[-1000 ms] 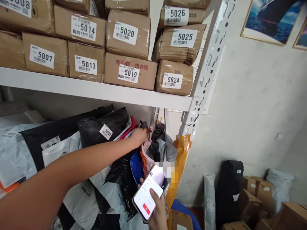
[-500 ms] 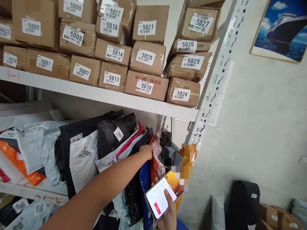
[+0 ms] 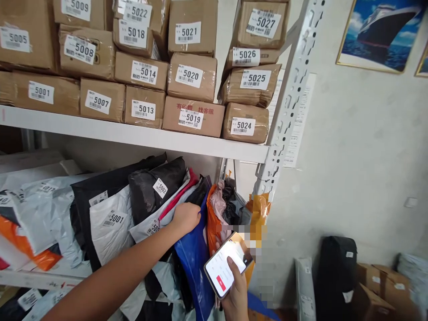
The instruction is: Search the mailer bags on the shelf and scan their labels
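Note:
My left hand (image 3: pixel 187 218) is closed on the upper edge of a blue plastic mailing bag (image 3: pixel 195 258), which stands in a row of upright parcel bags on the middle shelf. To its left are a black bag labelled 5002 (image 3: pixel 156 183) and a white bag labelled 5001 (image 3: pixel 112 223). Just right of the blue one stand an orange bag (image 3: pixel 211 218) and a pinkish bag (image 3: pixel 219 203). My right hand (image 3: pixel 236 285) holds a smartphone (image 3: pixel 225 267) with its lit screen facing me and the thumb over the glass. The blue bag's label is not visible.
Numbered cardboard boxes (image 3: pixel 192 116) are stacked on the shelf above, over a white shelf beam (image 3: pixel 140 136). A perforated metal post (image 3: pixel 284 111) bounds the rack's right side, with orange tape (image 3: pixel 260 207) wrapped on it. Black (image 3: pixel 336 272) and brown parcels stand by the wall.
My left hand has moved left from beside the orange and pinkish bags and now grips the blue bag, whose face shows more. The view has shifted slightly right; the phone stays in my right hand.

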`<state>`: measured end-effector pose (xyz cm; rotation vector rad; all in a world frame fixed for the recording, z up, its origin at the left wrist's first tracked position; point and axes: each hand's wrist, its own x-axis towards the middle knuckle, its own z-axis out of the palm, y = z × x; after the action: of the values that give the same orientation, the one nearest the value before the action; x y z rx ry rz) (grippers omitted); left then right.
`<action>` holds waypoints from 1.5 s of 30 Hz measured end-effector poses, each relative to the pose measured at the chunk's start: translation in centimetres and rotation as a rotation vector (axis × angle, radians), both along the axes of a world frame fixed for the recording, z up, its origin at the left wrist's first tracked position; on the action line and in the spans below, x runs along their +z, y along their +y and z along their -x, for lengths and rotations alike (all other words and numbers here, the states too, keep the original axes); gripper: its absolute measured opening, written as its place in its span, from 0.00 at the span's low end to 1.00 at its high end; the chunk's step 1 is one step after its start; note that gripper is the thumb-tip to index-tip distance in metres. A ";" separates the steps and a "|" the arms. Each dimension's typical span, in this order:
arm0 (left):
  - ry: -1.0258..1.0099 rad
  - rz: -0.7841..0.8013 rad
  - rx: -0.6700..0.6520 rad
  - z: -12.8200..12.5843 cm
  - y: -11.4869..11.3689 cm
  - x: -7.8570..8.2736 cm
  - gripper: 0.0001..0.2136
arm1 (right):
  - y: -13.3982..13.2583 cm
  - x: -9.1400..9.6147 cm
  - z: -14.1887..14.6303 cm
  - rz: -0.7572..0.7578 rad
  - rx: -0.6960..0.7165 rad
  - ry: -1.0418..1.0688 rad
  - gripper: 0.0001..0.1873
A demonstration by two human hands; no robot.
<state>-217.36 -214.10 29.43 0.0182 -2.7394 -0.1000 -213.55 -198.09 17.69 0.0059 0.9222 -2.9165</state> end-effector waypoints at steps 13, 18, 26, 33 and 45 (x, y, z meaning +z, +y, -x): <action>0.186 0.340 0.060 -8.0 -4.3 -5.0 0.14 | 0.7 -1.0 -0.2 -0.111 0.051 0.016 0.28; -0.059 0.472 -0.352 -4.5 -0.7 -4.1 0.22 | 0.5 -0.7 -3.0 -0.163 0.052 0.012 0.29; -0.381 0.330 -0.243 3.0 6.9 -1.7 0.16 | 0.7 0.1 -8.0 -0.055 0.128 -0.359 0.32; -0.297 -0.066 -0.431 6.0 2.2 -1.7 0.15 | -0.4 -0.6 -9.1 0.019 0.151 -0.413 0.23; -0.442 -0.661 -0.592 7.6 -0.1 -2.3 0.21 | -2.3 2.2 -8.9 0.107 0.466 -0.136 0.25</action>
<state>-224.95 -214.21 27.15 -0.6530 -2.8927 -1.2841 -204.61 -200.39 19.91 -0.0158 0.6414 -2.4923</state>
